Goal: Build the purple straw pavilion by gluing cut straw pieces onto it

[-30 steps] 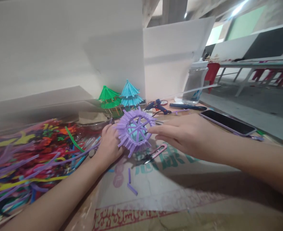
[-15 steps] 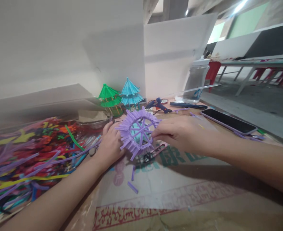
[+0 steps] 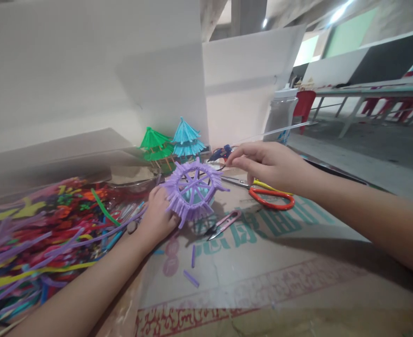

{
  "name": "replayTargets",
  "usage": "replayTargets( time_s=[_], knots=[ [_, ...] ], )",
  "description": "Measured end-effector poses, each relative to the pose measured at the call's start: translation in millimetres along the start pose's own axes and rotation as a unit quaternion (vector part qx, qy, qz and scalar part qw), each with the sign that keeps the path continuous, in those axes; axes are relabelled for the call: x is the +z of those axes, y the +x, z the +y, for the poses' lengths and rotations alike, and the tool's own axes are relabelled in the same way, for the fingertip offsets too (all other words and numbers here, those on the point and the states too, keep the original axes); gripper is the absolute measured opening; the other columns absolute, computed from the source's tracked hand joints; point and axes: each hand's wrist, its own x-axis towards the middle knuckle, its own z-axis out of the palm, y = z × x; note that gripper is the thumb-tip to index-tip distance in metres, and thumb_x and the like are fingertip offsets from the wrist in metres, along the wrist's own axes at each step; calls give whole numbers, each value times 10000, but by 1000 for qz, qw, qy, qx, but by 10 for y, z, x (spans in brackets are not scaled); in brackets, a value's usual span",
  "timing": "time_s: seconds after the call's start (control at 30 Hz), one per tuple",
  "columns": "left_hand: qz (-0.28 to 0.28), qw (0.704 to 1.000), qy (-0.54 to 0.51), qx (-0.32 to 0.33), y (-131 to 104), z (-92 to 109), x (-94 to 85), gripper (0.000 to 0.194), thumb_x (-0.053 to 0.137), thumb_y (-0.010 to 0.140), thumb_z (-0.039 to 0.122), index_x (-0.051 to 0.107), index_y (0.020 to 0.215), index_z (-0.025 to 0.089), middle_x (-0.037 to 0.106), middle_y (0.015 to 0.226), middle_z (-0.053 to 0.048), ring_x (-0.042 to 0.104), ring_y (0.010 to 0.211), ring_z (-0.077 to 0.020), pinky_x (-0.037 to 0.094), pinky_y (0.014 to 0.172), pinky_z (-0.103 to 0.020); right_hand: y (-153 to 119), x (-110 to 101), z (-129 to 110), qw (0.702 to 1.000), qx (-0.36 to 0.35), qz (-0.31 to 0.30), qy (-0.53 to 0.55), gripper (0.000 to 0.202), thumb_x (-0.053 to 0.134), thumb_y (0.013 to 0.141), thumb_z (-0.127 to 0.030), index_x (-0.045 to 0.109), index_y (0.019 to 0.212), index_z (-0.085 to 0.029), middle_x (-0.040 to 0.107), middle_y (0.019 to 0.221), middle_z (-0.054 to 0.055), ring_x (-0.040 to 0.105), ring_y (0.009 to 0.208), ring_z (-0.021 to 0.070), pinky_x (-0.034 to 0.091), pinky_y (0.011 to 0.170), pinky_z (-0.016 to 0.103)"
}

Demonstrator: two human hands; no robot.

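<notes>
A purple fuzzy-stick ring with spokes and a fringed edge [image 3: 175, 192] is held up by my left hand [image 3: 160, 213] at its left side; the fingers are partly behind it. My right hand [image 3: 258, 161] hovers to the right, fingers curled and thumb near the index finger, beside the blue glue gun [image 3: 221, 153]. Whether its fingertips touch anything is hard to tell. Under it lie orange and yellow handled scissors [image 3: 272, 198]. Small pink snips [image 3: 227, 222] rest on the cardboard just below the ring. Two short purple pieces [image 3: 191, 278] lie nearer to me.
Green [image 3: 153, 142] and light blue [image 3: 186, 135] fringed pagoda models stand at the back. Colourful fuzzy sticks [image 3: 34, 238] are heaped on the left. A clear bottle [image 3: 279, 114] stands behind my right hand, before a white partition [image 3: 241, 79].
My right hand has left the purple ring and moved up and back towards the glue gun, uncovering the scissors. The ring has tilted and shifted slightly left with my left hand.
</notes>
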Motion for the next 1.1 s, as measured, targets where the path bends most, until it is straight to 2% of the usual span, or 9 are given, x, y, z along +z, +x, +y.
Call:
replayTargets(
  time_s=[0.1,0.2,0.33,0.47,0.6,0.73,0.87,0.97,1.1],
  knots=[
    [-7,1000,-19,-15,-11,-47,40,464,492,795,199,613,1242,166,615,1240,-158,492,1222,-348,330,1070,-560,50,11,42,1000,17,-4,-17,162,543,926,-268,689,958,-205,713,877,37,622,699,154,437,633,288],
    [-11,998,-47,-51,-8,-94,68,484,502,790,198,594,1265,190,623,1242,-136,493,1238,-343,337,1085,-554,88,33,132,993,33,-45,106,160,547,922,-241,637,1046,-193,709,862,41,645,714,154,494,674,301],
    [6,992,-96,-80,22,-130,72,407,449,889,291,594,1258,199,655,1217,-118,513,1244,-323,360,1096,-542,123,35,264,936,78,-103,326,156,495,960,-222,585,1086,-209,746,971,78,713,942,188,554,863,369],
    [9,983,-130,-127,47,-117,71,394,440,919,354,614,1235,198,688,1158,-97,535,1235,-299,365,1117,-498,147,14,329,906,94,-112,396,179,504,955,-208,596,1108,-194,749,1084,122,708,1036,208,548,947,399],
    [-3,974,-153,-167,47,-107,88,377,472,912,402,653,1173,199,714,1082,-85,602,1140,-285,451,1042,-431,162,16,346,923,72,-112,362,263,596,868,-153,626,1127,-193,736,1124,115,702,1046,202,550,950,382],
    [-15,968,-168,-186,37,-124,111,382,478,910,426,666,1142,187,722,1059,-93,653,1011,-275,508,950,-410,158,34,329,948,51,-105,298,336,642,779,-110,659,1105,-191,740,898,46,717,893,176,565,871,354],
    [-16,968,-168,-188,40,-126,114,375,488,904,422,678,1110,171,708,1145,-111,627,1086,-287,473,1010,-438,110,26,218,967,49,-111,226,296,615,805,-133,681,1086,-198,686,725,-2,717,782,174,564,751,324],
    [-13,965,-174,-196,48,-107,103,376,487,903,441,681,1084,175,699,1172,-109,609,1134,-290,460,1025,-431,46,11,83,979,41,-109,166,206,593,856,-200,708,1027,-207,707,761,14,710,770,170,547,685,298],
    [-9,958,-173,-229,43,-90,103,357,505,882,469,688,987,181,715,1068,-93,626,1100,-296,470,995,-416,-49,3,-72,991,15,-107,77,147,613,870,-300,733,843,-221,733,831,19,678,772,162,516,669,285]
  ],
)
